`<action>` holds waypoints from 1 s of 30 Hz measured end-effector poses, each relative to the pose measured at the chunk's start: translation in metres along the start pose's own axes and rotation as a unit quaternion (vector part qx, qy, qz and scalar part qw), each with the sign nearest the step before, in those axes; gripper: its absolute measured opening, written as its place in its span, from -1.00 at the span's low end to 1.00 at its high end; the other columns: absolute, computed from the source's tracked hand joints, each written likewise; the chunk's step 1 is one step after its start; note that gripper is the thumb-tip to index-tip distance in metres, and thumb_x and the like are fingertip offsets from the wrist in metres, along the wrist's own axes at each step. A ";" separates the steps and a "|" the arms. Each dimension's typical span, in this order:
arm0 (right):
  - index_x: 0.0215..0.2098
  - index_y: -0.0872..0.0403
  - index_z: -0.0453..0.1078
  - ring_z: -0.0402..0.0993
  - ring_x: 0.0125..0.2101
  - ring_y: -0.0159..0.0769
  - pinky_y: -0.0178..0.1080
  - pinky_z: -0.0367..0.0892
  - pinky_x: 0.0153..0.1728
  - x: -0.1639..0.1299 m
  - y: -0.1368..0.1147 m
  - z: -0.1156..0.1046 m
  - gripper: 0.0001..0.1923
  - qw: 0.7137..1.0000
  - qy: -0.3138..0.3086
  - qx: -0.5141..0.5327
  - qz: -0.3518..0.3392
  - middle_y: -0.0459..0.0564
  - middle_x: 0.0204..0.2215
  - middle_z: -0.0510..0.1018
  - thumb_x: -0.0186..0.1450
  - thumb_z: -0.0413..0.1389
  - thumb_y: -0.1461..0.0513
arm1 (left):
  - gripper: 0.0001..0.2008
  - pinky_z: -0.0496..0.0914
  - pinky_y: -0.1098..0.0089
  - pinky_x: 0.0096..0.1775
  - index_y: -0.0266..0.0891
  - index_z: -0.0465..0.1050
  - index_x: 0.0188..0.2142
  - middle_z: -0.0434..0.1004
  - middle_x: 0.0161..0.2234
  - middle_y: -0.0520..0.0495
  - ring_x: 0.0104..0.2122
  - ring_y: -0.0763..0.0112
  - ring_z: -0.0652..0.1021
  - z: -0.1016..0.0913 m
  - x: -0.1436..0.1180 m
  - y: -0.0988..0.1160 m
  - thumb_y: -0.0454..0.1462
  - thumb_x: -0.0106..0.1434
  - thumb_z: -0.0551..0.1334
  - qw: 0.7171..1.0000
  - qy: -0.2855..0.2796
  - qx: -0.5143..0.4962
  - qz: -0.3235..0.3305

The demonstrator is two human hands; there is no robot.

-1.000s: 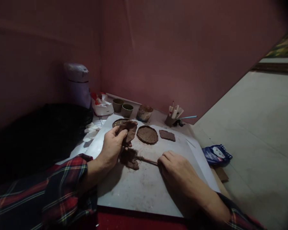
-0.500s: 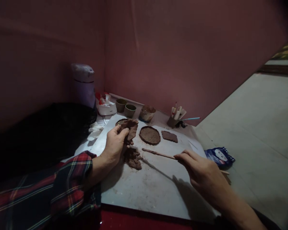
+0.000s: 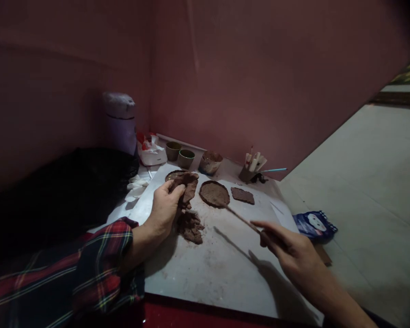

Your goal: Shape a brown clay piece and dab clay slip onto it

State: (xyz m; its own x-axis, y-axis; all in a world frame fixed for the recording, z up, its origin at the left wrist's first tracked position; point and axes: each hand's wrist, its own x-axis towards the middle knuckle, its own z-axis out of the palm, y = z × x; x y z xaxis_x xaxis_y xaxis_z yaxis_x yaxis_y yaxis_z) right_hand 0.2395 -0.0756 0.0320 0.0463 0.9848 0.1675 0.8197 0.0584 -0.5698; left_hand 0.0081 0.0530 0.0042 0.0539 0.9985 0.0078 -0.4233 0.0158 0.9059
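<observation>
Clay piece (image 3: pixel 189 187) is held at about 11 o'clock on the white sheet (image 3: pixel 218 282), much as it was a second ago. At 9 to 10 o'clock, just below it, the crumbly clay lump (image 3: pixel 190 227) is left lying, and from it the stick (image 3: pixel 241 217) has been withdrawn: a second ago its tip was set against the lump, and now it is seen at the 5 o'clock edge of the round clay disc (image 3: pixel 214 194), which is laid near 12 o'clock. By the well-separated shadow (image 3: pixel 230 242), the stick is judged to be raised; whether the disc is touched cannot be told. Contact with the lump is thus taken to be broken off, with the held piece kept ready to be worked. At 1 o'clock the rectangular clay slab (image 3: pixel 242 195) is left untouched.

By the left hand (image 3: pixel 166 206), at 10 o'clock, the piece is pinched, thumb over its near face, the other fingers mostly hidden. By the right hand (image 3: pixel 289 250), at 3 to 4 o'clock, the stick is gripped closely near its lower end, pointed toward 10 o'clock.
</observation>
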 end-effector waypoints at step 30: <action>-0.19 0.13 0.41 0.54 -0.49 -0.27 -0.25 0.45 -0.50 0.199 -0.032 0.014 -0.61 0.969 0.113 0.203 -0.081 0.03 -0.44 0.57 0.27 0.09 -0.03 | -0.73 0.30 0.57 -0.67 -0.32 0.46 -0.23 0.45 -0.51 0.04 -0.66 0.58 0.41 -0.003 0.005 0.002 -0.21 0.07 0.27 0.999 0.014 0.030 -0.037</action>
State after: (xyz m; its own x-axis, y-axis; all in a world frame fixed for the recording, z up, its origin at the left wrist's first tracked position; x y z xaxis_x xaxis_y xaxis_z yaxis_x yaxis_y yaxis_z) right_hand 0.2148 0.1208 0.0720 0.0964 0.8988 0.4276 0.5371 0.3147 -0.7826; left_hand 0.0046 0.0581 0.0048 0.0581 0.9957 -0.0719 -0.3635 0.0882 0.9274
